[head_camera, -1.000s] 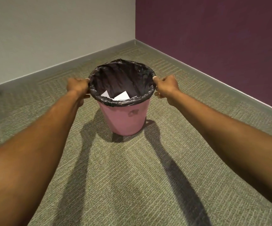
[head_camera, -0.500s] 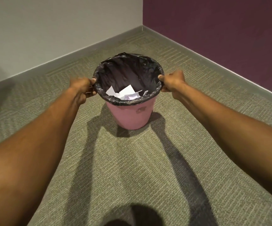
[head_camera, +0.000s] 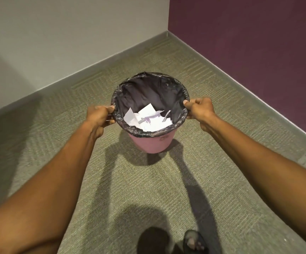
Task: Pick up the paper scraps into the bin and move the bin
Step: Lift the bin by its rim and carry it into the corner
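Bin [head_camera: 151, 143]: round, tapered pink plastic, mouth lined with a crinkled, glossy black bag [head_camera: 148, 88] rolled over the rim. Contents: white paper scraps [head_camera: 146, 118], flat and torn-edged, heaped at the bottom. Left hand [head_camera: 99, 115] and right hand [head_camera: 200, 110]: each grip clenched on the bagged rim at opposite sides. Location: above ribbed olive carpet [head_camera: 148, 189], near the corner of a grey wall [head_camera: 66, 33] and a plum wall [head_camera: 249, 33]. Sandalled foot [head_camera: 192, 241] at the lower edge.

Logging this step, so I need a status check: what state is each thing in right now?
pink bin: upright, gripped at the rim on both sides
black liner: folded over the rim
paper scraps: inside the bin
left hand: closed on the rim
right hand: closed on the rim
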The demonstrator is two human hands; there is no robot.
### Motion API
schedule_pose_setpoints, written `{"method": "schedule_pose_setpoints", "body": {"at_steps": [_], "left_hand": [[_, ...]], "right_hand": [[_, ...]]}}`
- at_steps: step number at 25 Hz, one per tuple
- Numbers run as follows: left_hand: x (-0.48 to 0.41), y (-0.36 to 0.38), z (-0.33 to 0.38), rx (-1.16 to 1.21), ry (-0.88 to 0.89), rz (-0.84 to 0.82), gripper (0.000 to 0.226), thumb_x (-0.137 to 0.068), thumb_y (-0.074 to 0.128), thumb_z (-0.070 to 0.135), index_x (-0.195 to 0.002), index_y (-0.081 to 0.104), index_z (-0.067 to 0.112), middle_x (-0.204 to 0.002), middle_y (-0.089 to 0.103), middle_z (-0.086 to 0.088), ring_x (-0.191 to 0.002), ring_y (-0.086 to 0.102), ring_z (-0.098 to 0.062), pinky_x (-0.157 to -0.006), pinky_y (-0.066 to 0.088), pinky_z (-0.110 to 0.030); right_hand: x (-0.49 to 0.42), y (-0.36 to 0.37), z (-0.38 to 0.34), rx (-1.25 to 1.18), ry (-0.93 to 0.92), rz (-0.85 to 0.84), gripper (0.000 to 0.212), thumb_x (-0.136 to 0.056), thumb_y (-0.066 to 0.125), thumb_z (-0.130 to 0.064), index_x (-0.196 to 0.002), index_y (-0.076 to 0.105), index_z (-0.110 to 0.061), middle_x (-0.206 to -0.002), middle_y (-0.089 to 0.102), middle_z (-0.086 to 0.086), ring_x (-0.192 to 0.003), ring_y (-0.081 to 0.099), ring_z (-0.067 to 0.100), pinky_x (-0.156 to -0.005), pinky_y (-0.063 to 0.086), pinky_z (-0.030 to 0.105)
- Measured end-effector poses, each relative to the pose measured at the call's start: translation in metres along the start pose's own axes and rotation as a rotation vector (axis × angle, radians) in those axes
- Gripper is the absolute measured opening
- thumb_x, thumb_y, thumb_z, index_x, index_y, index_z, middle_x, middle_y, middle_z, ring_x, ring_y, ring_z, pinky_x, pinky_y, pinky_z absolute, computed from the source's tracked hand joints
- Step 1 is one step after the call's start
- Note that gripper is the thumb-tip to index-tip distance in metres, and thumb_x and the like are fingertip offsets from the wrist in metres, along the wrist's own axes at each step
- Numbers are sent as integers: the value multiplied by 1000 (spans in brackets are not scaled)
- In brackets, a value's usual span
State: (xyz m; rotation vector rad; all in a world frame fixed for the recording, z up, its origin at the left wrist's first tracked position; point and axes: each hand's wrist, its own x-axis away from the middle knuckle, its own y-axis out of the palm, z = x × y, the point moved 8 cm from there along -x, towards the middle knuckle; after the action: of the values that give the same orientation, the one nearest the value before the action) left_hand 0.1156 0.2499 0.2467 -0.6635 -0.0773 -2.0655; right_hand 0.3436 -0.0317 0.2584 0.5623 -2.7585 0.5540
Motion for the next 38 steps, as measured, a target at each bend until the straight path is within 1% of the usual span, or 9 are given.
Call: {"method": "schedule_pose_setpoints", "body": {"at_steps": [5,10,13,16,19,22,28,33,38], "left_hand": [[75,-30,64,24,-44,17,14,-89,59,2,-81,68,8,-75,68,-6,-60,61,-15,-50,55,-25],[140,-53,153,67,-65,-41,10,-90,59,2,-89,68,5,-77,68,-8,-63,61,-17,-51,59,-24],[168,-67,200,67,-53,-62,9,-90,61,3,-90,70,5,-81,69,-10,-68,62,-19,-53,60,-26],[198,-74,236,55,-38,-81,11,-90,59,2,-89,69,5,-76,69,-8,-63,64,-15,-50,56,-24],[222,-80,274,35,1,-59,14,-89,57,-3,-85,69,3,-71,69,-7,-52,65,-8,-49,56,-24],[242,-76,306,-2,25,-43,17,-90,56,-5,-83,70,3,-69,69,-8,-53,65,-10,-50,57,-25],[278,-64,343,-29,-38,-97,15,-90,56,-3,-88,72,-3,-72,72,-12,-60,66,-19,-55,59,-31],[285,-46,373,-66,-18,-165,17,-90,68,13,-75,70,5,-66,72,-10,-53,65,-16,-56,60,-32],[255,-40,401,-105,-1,-155,16,-88,69,12,-84,73,-3,-71,73,-14,-58,65,-20,-60,61,-34]], "right_hand": [[55,-39,-70,39,25,-21,23,-92,65,-11,-84,65,10,-75,63,15,-61,58,21,-64,58,40],[105,-82,-166,0,-8,-57,24,-92,67,-16,-80,67,5,-65,63,8,-52,55,13,-50,54,27],[127,-100,-211,-35,-18,-83,22,-91,68,-16,-79,68,2,-65,65,7,-50,56,11,-48,54,24],[148,-117,-247,-25,-36,-93,22,-92,67,-17,-79,69,1,-68,66,10,-54,58,14,-51,55,27],[164,-134,-283,20,-67,-95,24,-92,67,-18,-76,66,0,-66,64,14,-57,57,21,-58,56,38],[172,-153,-307,21,-85,-81,28,-93,66,-17,-73,65,3,-61,61,13,-55,56,22,-57,55,39],[184,-189,-341,13,-82,-78,35,-94,65,-14,-73,59,13,-56,52,12,-46,50,16,-47,50,29],[175,-209,-363,2,-73,-95,35,-93,65,-15,-76,60,15,-56,57,15,-49,52,20,-56,48,35],[146,-206,-380,-9,-69,-98,34,-93,66,-17,-76,62,12,-54,58,12,-48,53,19,-56,47,36]]}}
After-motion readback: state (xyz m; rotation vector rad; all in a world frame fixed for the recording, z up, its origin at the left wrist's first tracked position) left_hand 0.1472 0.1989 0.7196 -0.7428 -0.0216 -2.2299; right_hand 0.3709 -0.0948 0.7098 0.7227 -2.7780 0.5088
